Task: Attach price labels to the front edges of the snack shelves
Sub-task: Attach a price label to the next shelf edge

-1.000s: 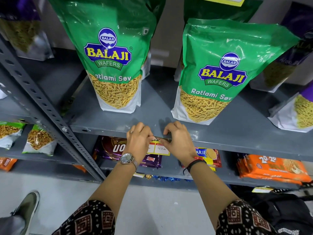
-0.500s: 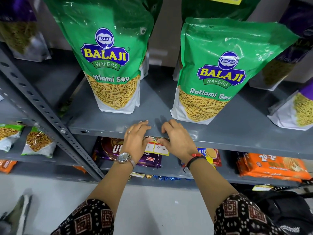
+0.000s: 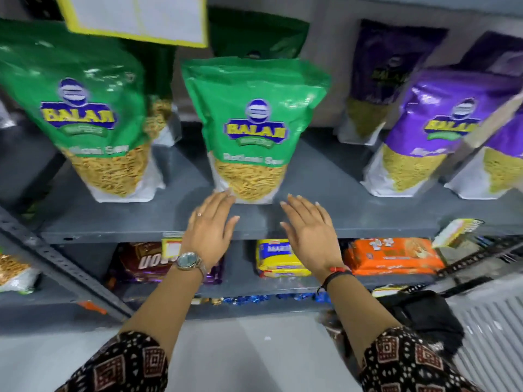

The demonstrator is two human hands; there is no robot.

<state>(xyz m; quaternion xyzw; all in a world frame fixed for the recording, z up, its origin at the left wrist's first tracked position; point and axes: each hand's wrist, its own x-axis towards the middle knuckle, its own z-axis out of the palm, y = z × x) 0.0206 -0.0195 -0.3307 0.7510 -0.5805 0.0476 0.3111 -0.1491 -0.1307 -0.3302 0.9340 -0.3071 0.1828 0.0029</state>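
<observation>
A small yellow-framed white price label (image 3: 171, 247) hangs from the front edge of the grey shelf (image 3: 119, 234), partly hidden behind my left wrist. My left hand (image 3: 210, 227) is flat with fingers spread over the shelf edge, its fingertips touching the foot of the middle green Balaji Ratlami Sev bag (image 3: 250, 131). My right hand (image 3: 310, 230) is open too, empty, hovering over the edge just right of that bag. Another green bag (image 3: 85, 114) stands to the left.
Purple Balaji bags (image 3: 435, 131) stand at the right. Below are a brown packet (image 3: 147, 261), a yellow biscuit pack (image 3: 278, 257) and an orange pack (image 3: 393, 257). A larger yellow-edged label (image 3: 135, 15) hangs above. A slotted upright (image 3: 56, 264) crosses lower left; a black bag (image 3: 430, 318) lies below right.
Both hands have let go of the label and lifted, fingers spread, onto the shelf edge. The view has swung right, so the label now sits left of my left hand.
</observation>
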